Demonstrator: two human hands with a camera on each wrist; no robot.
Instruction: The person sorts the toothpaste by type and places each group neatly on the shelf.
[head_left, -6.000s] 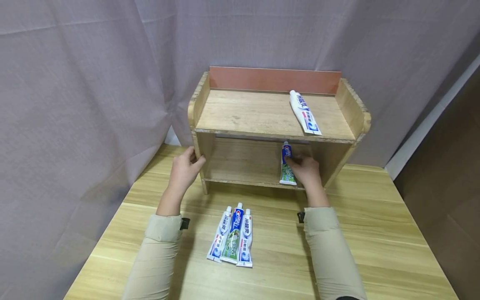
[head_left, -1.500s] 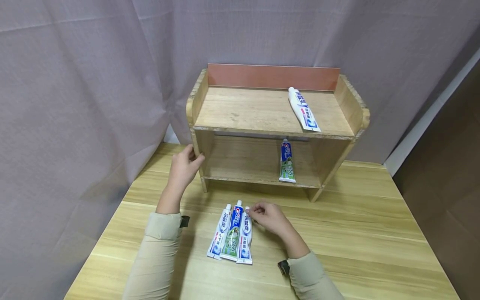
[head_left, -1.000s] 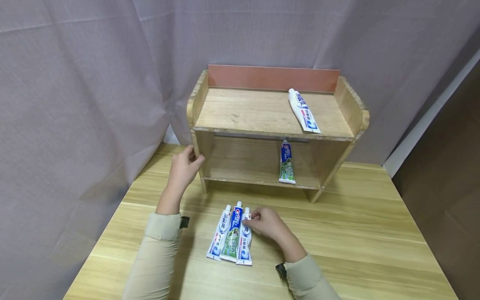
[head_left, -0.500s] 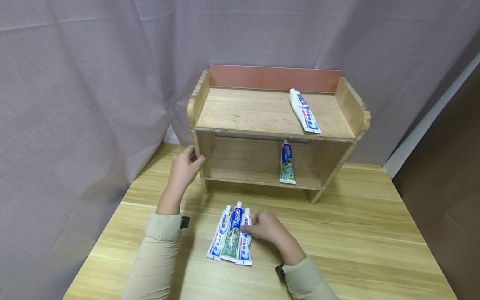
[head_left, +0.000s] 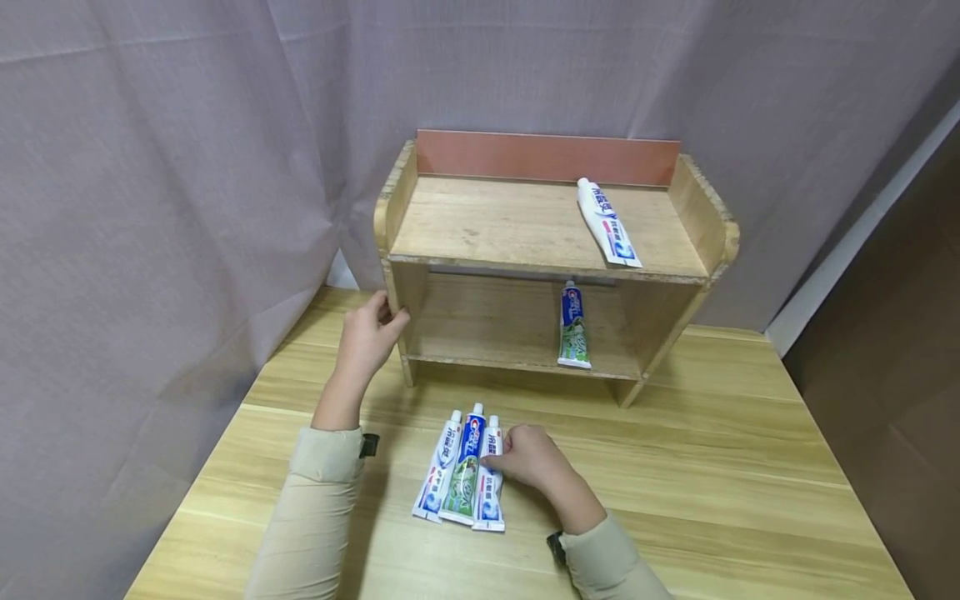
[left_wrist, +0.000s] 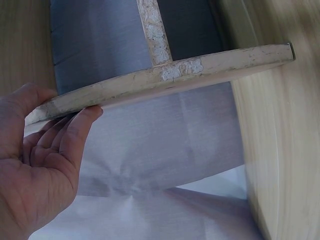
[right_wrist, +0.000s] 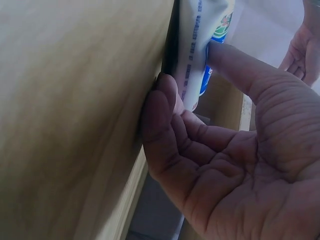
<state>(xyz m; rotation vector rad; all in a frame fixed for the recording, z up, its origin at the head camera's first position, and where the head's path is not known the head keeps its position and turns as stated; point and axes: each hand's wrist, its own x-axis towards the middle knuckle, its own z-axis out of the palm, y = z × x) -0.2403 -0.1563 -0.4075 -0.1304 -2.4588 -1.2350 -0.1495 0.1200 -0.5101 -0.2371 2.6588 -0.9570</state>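
My left hand (head_left: 370,337) pinches the front edge of the left side panel of a small wooden shelf (head_left: 487,221); the left wrist view shows the thumb and fingers (left_wrist: 82,130) on either side of that panel. Three toothpaste tubes lie side by side on the table: a white one (head_left: 433,492) at left, a blue-green one (head_left: 460,492) in the middle and a white one (head_left: 490,500) at right. My right hand (head_left: 536,458) pinches the right white tube near its middle, thumb on top and fingertips (right_wrist: 160,107) at its side, down by the tabletop.
Another white toothpaste tube (head_left: 606,223) lies on the upper board, and a blue-green tube (head_left: 573,329) on the lower one. Grey cloth (head_left: 187,167) hangs behind and at left. A brown panel (head_left: 892,333) borders the wooden table (head_left: 720,467) at right.
My right hand has let go of the blue-green tube on the lower board, come down to the right white tube and slid along it toward the middle. My left hand has stayed on the panel.
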